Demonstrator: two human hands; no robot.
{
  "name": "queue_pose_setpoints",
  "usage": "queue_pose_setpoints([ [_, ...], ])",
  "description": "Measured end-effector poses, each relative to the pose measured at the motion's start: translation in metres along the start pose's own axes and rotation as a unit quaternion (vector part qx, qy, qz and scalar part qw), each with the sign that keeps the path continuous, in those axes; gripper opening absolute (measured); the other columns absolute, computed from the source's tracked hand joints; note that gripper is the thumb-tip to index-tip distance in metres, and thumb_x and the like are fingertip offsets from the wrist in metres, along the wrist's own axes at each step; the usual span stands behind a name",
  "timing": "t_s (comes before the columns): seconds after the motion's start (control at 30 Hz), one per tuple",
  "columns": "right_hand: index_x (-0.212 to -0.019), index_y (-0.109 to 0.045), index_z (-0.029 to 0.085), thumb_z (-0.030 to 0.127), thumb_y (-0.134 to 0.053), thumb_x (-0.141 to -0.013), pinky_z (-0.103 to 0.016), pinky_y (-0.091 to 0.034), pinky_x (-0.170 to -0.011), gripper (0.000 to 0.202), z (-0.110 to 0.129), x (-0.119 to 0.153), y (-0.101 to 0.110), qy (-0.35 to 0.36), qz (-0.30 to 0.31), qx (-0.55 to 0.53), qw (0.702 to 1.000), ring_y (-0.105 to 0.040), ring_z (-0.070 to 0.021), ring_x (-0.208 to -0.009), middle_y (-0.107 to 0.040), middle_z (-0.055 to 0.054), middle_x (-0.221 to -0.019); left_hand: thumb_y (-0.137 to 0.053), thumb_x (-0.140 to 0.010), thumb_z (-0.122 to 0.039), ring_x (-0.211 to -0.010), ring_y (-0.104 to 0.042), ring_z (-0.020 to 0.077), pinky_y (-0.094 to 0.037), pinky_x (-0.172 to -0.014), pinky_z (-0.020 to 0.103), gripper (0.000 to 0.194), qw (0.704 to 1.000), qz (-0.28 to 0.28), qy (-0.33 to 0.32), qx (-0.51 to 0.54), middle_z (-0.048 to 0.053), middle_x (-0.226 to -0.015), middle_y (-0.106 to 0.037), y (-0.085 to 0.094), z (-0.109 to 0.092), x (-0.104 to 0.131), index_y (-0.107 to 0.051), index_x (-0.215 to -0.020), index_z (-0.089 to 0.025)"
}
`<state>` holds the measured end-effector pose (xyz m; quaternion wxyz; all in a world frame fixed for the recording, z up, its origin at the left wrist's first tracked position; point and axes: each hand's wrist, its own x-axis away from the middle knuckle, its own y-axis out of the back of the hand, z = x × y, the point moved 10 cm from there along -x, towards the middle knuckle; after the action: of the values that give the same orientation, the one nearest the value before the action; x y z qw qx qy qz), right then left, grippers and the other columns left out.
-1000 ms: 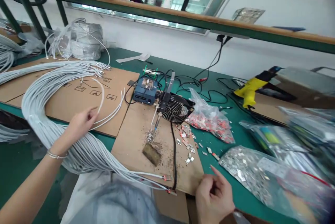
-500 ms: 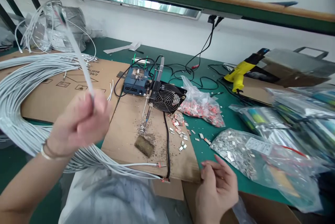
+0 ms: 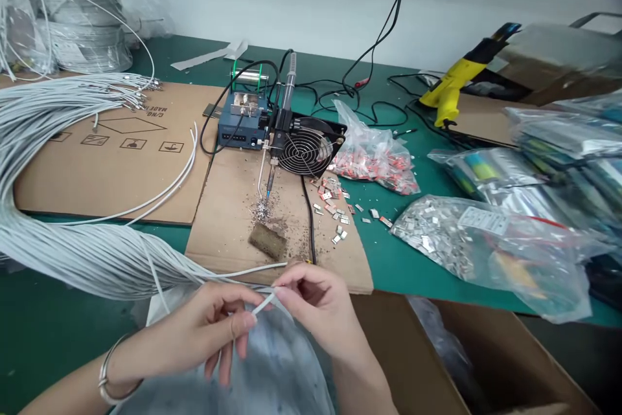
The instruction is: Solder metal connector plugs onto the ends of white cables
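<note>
White cable [image 3: 264, 304] is pinched in both hands, left [image 3: 208, 321] and right [image 3: 323, 305].

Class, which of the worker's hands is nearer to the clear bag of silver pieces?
Right. In the picture, the right hand is below and to the left of the bag, not touching it; the left hand is farther left.

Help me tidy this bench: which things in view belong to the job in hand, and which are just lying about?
Likely the job's:
white cable, held by left hand and right hand
cable bundle
soldering iron
loose connectors

Seemingly just lying about:
yellow tool, untouched
paper strip
</note>
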<state>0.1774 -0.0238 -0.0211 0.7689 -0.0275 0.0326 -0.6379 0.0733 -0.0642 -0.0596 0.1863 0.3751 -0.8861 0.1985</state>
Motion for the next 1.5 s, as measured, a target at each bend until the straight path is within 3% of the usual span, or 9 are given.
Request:
queue_pose_setpoints([
  [0.23, -0.057, -0.056, 0.016, 0.027, -0.069, -0.071, -0.021, -0.027, -0.044, 0.022, -0.011, 0.005, -0.009, -0.033, 0.014, -0.128, 0.991, -0.034, -0.0084, -0.045, -0.046, 0.003, -0.05, -0.061, -0.076, -0.041, -0.042, -0.047, 0.0054, -0.034, -0.038, 0.014, 0.027, 0.991, -0.084, -0.105, -0.001, -0.005, -0.054, -0.045, 0.002, -0.013, -0.006, -0.055, -0.076, -0.014],
  [0.33, -0.054, -0.051, 0.017, 0.033, -0.066, -0.076, -0.02, -0.024, -0.043, 0.031, -0.009, 0.004, 0.017, 0.008, -0.084, -0.221, 0.972, -0.025, -0.0076, -0.043, -0.033, 0.007, -0.047, -0.063, -0.074, -0.044, -0.039, -0.045, 0.0054, -0.033, -0.035, 0.015, 0.031, 0.986, -0.096, -0.127, 0.044, -0.004, -0.053, -0.046, 0.004, -0.015, -0.005, -0.056, -0.071, -0.013],
  [0.4, -0.061, -0.058, 0.018, 0.029, -0.066, -0.077, -0.02, -0.025, -0.043, 0.022, -0.004, 0.006, 0.027, 0.037, -0.117, -0.161, 0.979, -0.028, -0.0084, -0.045, -0.037, 0.006, -0.05, -0.064, -0.073, -0.044, -0.038, -0.046, 0.0062, -0.034, -0.035, 0.016, 0.032, 0.985, -0.102, -0.125, 0.063, -0.003, -0.053, -0.048, 0.006, -0.014, -0.003, -0.057, -0.072, -0.013],
  [0.53, -0.076, -0.068, 0.017, 0.02, -0.068, -0.072, -0.022, -0.03, -0.045, 0.005, 0.002, 0.009, -0.001, 0.023, -0.009, 0.039, 0.999, -0.039, -0.0109, -0.05, -0.051, 0.001, -0.055, -0.062, -0.075, -0.042, -0.039, -0.048, 0.0068, -0.033, -0.036, 0.016, 0.029, 0.982, -0.116, -0.149, 0.032, -0.003, -0.052, -0.048, 0.01, -0.02, 0.002, -0.061, -0.075, -0.014],
  [0.77, -0.066, -0.064, 0.016, 0.018, -0.063, -0.072, -0.025, -0.036, -0.049, 0.006, 0.008, 0.01, -0.013, 0.016, 0.04, 0.092, 0.995, -0.048, -0.0131, -0.053, -0.06, -0.003, -0.059, -0.055, -0.083, -0.026, -0.054, -0.049, 0.0081, -0.037, -0.053, 0.02, 0.014, 0.916, -0.197, -0.243, -0.25, -0.002, -0.057, -0.053, 0.011, -0.044, 0.018, -0.067, -0.08, -0.02],
  [0.97, -0.058, -0.062, 0.018, 0.018, -0.067, -0.07, -0.023, -0.03, -0.043, 0.013, 0.006, 0.012, -0.014, 0.111, -0.063, -0.103, 0.987, -0.038, -0.011, -0.046, -0.047, 0.002, -0.047, -0.063, -0.072, -0.048, -0.039, -0.045, 0.0075, -0.031, -0.036, 0.018, 0.036, 0.978, -0.137, -0.16, 0.004, -0.003, -0.05, -0.047, 0.009, -0.026, 0.0, -0.056, -0.064, -0.014],
  [1.17, -0.067, -0.058, 0.022, 0.036, -0.062, -0.08, -0.024, -0.033, -0.048, 0.02, -0.004, 0.01, -0.009, 0.15, -0.105, -0.166, 0.969, -0.038, -0.0119, -0.048, -0.043, 0.004, -0.053, -0.068, -0.067, -0.048, -0.035, -0.046, 0.0063, -0.03, -0.034, 0.016, 0.038, 0.977, -0.102, -0.158, 0.098, -0.001, -0.05, -0.051, 0.009, -0.021, -0.007, -0.055, -0.063, -0.013],
  [1.37, -0.082, -0.069, 0.02, 0.024, -0.074, -0.067, -0.025, -0.032, -0.051, 0.016, 0.013, 0.011, 0.009, 0.123, -0.037, 0.005, 0.992, -0.043, -0.0143, -0.056, -0.052, 0.0, -0.061, -0.059, -0.076, -0.046, -0.043, -0.048, 0.0066, -0.037, -0.041, 0.019, 0.034, 0.986, -0.069, -0.143, 0.043, 0.001, -0.063, -0.052, 0.008, -0.024, -0.004, -0.066, -0.077, -0.013],
  [1.5, -0.079, -0.067, 0.02, 0.019, -0.069, -0.072, -0.025, -0.033, -0.05, 0.007, 0.024, 0.016, 0.0, 0.113, -0.023, 0.167, 0.979, -0.045, -0.0133, -0.053, -0.056, 0.001, -0.06, -0.056, -0.081, -0.036, -0.054, -0.048, 0.0092, -0.038, -0.05, 0.021, 0.023, 0.954, -0.168, -0.196, -0.15, 0.001, -0.066, -0.05, 0.021, -0.04, 0.005, -0.067, -0.08, -0.017],
])
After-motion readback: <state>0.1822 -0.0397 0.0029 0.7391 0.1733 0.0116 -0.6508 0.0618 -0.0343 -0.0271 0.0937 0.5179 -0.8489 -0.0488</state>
